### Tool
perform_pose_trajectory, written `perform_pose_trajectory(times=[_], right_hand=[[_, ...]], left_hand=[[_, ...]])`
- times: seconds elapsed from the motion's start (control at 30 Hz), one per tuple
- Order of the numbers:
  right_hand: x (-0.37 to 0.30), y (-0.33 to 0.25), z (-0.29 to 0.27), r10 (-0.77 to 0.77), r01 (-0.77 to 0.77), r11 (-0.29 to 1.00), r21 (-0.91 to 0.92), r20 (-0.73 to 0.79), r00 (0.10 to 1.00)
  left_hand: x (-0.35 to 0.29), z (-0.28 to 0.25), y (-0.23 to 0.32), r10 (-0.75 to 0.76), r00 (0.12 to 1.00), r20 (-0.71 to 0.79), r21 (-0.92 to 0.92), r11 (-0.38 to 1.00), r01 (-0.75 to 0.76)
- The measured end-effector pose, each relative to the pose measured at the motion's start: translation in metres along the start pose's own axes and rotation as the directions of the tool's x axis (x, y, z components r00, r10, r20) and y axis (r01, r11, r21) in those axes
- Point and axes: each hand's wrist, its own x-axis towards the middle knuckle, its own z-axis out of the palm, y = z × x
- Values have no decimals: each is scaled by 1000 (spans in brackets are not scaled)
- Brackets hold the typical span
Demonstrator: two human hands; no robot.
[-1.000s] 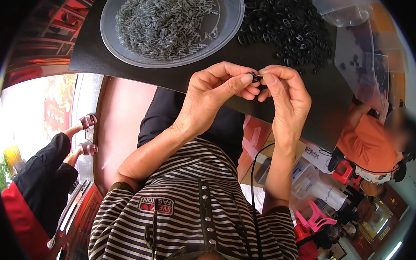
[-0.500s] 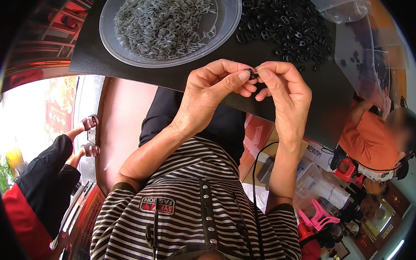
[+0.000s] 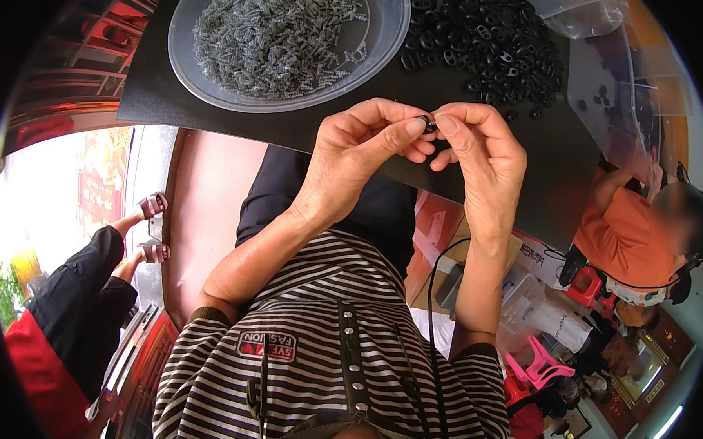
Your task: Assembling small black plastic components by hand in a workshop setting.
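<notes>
Over the near edge of the black table (image 3: 550,173), my two hands meet at the fingertips. Between thumb and forefinger my left hand (image 3: 359,145) pinches a small black plastic cord lock part (image 3: 428,125). My right hand (image 3: 484,155) is closed in a pinch right against it; what its fingertips hold is too small and covered to make out. Beyond my left hand, a heap of small metal springs (image 3: 269,43) lies in a round clear plastic tray (image 3: 208,97). Beyond my right hand spreads a pile of black oval cord lock parts (image 3: 488,49) with holes.
Clear plastic bags (image 3: 584,18) lie at the far right. A person in an orange shirt (image 3: 629,235) sits to the right. At the left are the legs of another person (image 3: 82,286). A pink stool (image 3: 541,365) and a clear bin (image 3: 520,305) stand at lower right.
Hardly anything differs: the black part has turned slightly in my fingertips, while both hands keep their place.
</notes>
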Motion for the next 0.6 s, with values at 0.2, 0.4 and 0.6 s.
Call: perform_pose_trajectory(times=[0.2,0.4,0.6], right_hand=[[0,-1,0,-60,62,995,-78,26,998],[-5,1,7,-148,146,987,-62,-26,989],[-7,15,4,-254,252,965,-70,-25,967]], left_hand=[[-1,-2,-3,-14,1000,10,-40,999,14],[-3,3,-5,-43,999,20,-148,988,46],[-2,4,-8,-71,997,13,-213,974,72]])
